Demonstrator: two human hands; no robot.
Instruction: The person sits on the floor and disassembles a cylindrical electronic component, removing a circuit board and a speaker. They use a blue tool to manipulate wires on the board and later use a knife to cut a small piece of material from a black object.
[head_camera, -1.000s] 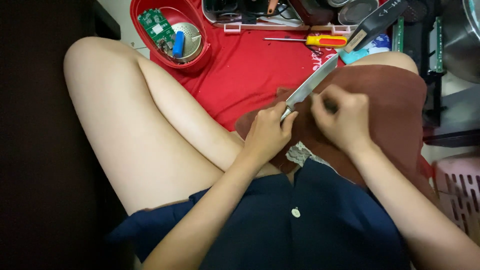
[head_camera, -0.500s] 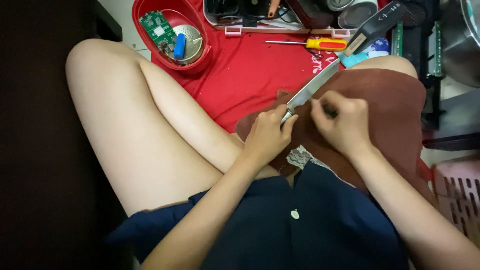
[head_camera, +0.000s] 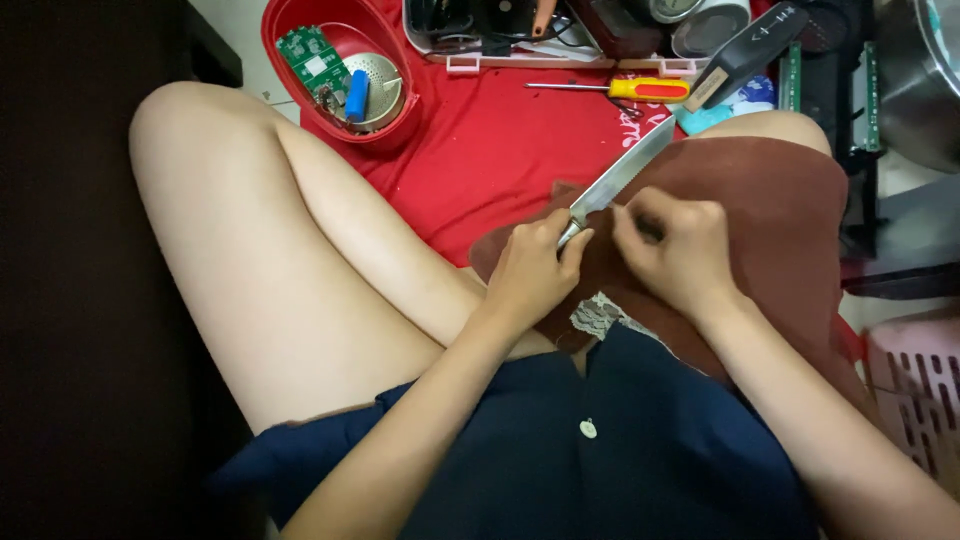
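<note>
Knife (head_camera: 620, 180) lies on the cloth (head_camera: 770, 210) over the knee; screwdriver (head_camera: 640, 89) behind; bowl (head_camera: 340, 70) far left.

A red bowl (head_camera: 290, 40) holds a green circuit board (head_camera: 311, 57); right of the bowl lies a yellow-handled screwdriver (head_camera: 625, 89).

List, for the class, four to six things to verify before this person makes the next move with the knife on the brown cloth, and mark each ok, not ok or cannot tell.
1. Left hand has a closed grip on the knife handle: ok.
2. Blade points away from the body, toward the red mat: ok.
3. Right hand fingers clear of the blade edge: cannot tell; they sit close beside it.
4. Brown cloth covers the leg under the blade: ok.
5. Bare leg clear of the blade: ok.
6. Screwdriver clear of the blade tip: not ok; it lies just beyond.
</note>
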